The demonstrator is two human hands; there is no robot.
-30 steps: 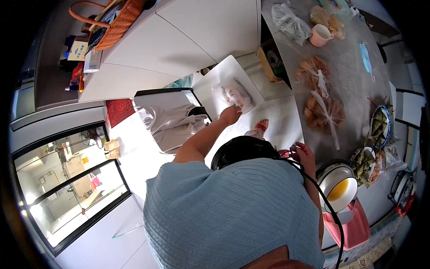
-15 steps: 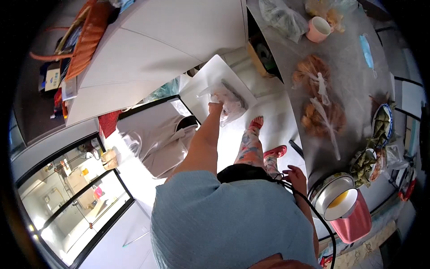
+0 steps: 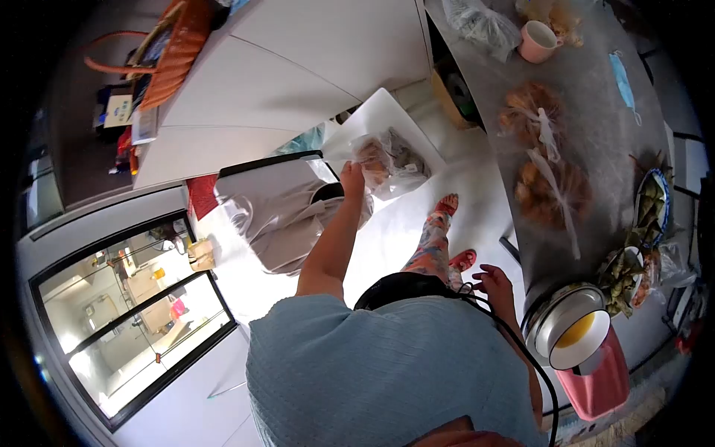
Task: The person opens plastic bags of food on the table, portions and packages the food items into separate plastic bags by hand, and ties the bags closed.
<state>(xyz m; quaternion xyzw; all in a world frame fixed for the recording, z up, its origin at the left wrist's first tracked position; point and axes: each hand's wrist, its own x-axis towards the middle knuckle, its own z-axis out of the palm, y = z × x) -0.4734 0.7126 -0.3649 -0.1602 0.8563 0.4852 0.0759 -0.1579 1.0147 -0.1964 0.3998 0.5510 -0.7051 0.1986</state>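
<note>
My left hand (image 3: 353, 179) reaches forward, fingers closed at the near edge of a clear plastic bag (image 3: 392, 162). The bag, with brownish and greyish contents I cannot make out, rests on a white square surface (image 3: 378, 112) near the floor. Left of that hand is a dark-rimmed bin-like container (image 3: 261, 179) with pale crumpled plastic over it. My right hand (image 3: 494, 286) hangs at my side near the counter edge, fingers loosely bent and apart, with nothing in them. A black cord (image 3: 538, 365) runs past that arm.
On the grey counter (image 3: 596, 149) at right sit two tied bags of brown food (image 3: 553, 190), a pink cup (image 3: 538, 42), a blue mask (image 3: 622, 80), leaf-wrapped bundles (image 3: 653, 205) and metal bowls (image 3: 577, 331). White cabinets (image 3: 298, 67) stand at left; an orange-brown bag (image 3: 179, 59) lies beyond.
My left hand has drawn back slightly toward me and left, and the plastic bag looks more spread. The view has shifted, so everything sits further right. My right hand stays by my side.
</note>
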